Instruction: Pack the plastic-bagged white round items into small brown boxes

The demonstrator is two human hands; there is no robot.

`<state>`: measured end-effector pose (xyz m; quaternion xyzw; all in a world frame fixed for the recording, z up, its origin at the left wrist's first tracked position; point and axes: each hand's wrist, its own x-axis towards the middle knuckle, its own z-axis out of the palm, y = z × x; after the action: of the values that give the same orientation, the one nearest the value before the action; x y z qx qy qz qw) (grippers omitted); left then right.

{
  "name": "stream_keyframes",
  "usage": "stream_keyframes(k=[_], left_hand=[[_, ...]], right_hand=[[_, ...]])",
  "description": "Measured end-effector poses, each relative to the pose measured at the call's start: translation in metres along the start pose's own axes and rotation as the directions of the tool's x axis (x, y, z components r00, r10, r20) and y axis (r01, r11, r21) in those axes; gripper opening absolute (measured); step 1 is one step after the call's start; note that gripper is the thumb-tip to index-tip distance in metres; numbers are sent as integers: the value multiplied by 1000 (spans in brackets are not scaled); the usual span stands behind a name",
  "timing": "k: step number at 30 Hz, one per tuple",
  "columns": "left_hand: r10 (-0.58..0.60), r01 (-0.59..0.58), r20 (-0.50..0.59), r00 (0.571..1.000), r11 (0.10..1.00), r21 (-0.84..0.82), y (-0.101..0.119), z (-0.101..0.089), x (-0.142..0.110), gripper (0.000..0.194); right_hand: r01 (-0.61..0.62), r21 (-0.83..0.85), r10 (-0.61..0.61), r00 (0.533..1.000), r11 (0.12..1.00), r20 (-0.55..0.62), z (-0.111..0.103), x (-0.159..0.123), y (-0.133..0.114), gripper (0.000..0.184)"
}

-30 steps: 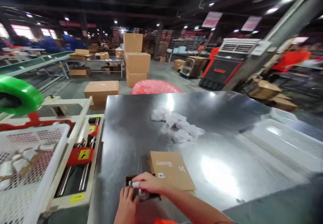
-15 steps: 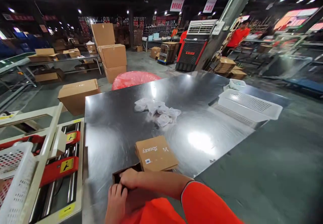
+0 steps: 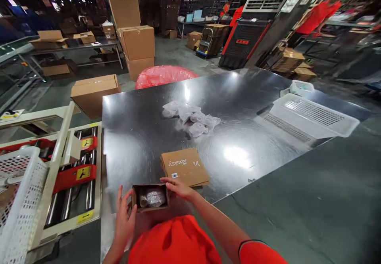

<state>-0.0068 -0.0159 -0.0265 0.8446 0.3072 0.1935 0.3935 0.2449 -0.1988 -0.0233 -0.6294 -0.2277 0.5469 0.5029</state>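
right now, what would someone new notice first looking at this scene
The eye lands first on the small open box at the near edge of the shiny metal table, with wrapped items inside and the left hand and right hand on either side of it. Just behind it lies a flat printed carton, and farther back a heap of clear wrapped packets. A white perforated tray sits at the table's right.

Dim hall overall, lit by small ceiling lamps far back. Strong white glare on the steel tabletop (image 3: 238, 155), with a second streak near its far edge. Wide-angle bending toward the frame edges. Soft, slightly smeared background; nearer parts fairly sharp. Deep shadow along the upper corners.
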Motion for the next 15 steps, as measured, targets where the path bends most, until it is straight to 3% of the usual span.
stream_keyframes(k=[3,8,11,13,15], left_hand=[[-148,143,-8,989,966,-218,8,-18,15,34],[-178,170,-19,984,960,-222,16,-36,17,44],[-222,210,-37,974,954,-213,15,-40,9,46],[-332,311,-27,943,907,-284,9,-44,8,57],[-451,457,107,886,811,-364,-1,-47,12,78]], right_hand=[[14,55,-13,1000,998,-20,16,12,6,51],[23,157,-28,999,987,27,33,22,9,53],[41,240,-69,991,970,112,27,19,12,79],[12,275,-71,976,961,205,22,17,15,98],[2,242,-59,971,970,230,21,18,20,101]])
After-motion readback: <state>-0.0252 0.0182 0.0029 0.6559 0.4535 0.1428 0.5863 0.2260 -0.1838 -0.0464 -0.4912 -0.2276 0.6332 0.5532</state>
